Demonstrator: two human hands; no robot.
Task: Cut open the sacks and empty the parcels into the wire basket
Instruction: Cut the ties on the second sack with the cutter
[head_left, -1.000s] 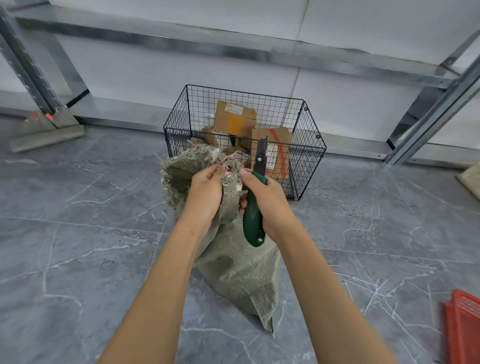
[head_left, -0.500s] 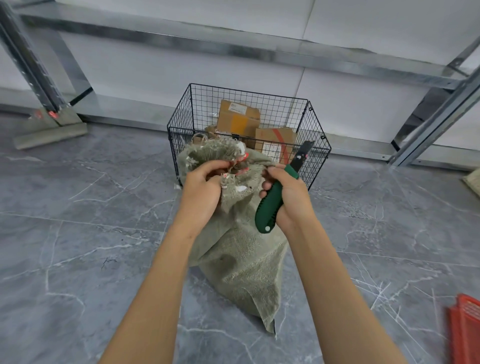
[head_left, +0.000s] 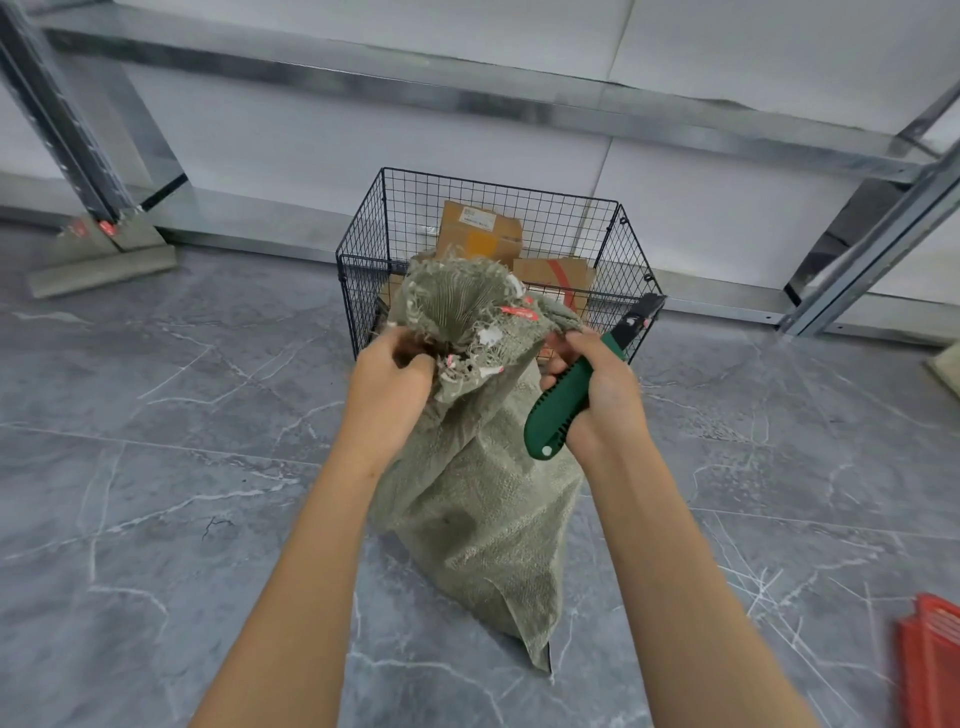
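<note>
Nearest the camera, at the lower right edge, lay a red slatted thing (head_left: 930, 670) on the grey floor (head_left: 156, 467). Between the two forearms stood the sack (head_left: 483, 519). Its long axis ran roughly upright and leaned away from the person, with a bottom corner toward the camera and the frayed mouth pointing up and toward the basket.

The left hand (head_left: 387, 379) gripped the bunched neck just under the frayed edge, fingers curled into the cloth. The right hand (head_left: 597, 395) was wrapped round the green handle of the knife (head_left: 561, 400). Its fingertips seemed also to pinch a fold of the neck, though the cloth hid them. The knife lay just right of the neck, slanting from lower left to upper right. Its butt was toward the person and its dark blade end pointed up and away, clear of the sack.

Directly beyond the sack stood the wire basket (head_left: 631, 260), its front wall just behind the mouth. Emptying would mean tipping the mouth forward over that front rim. The left hand had the firmer hold on the neck, and neither hand was on the bottom — the end that would have to rise.

Inside the basket sat cardboard parcels (head_left: 480, 234). Behind it a metal shelving frame (head_left: 467, 98) ran along the wall.
</note>
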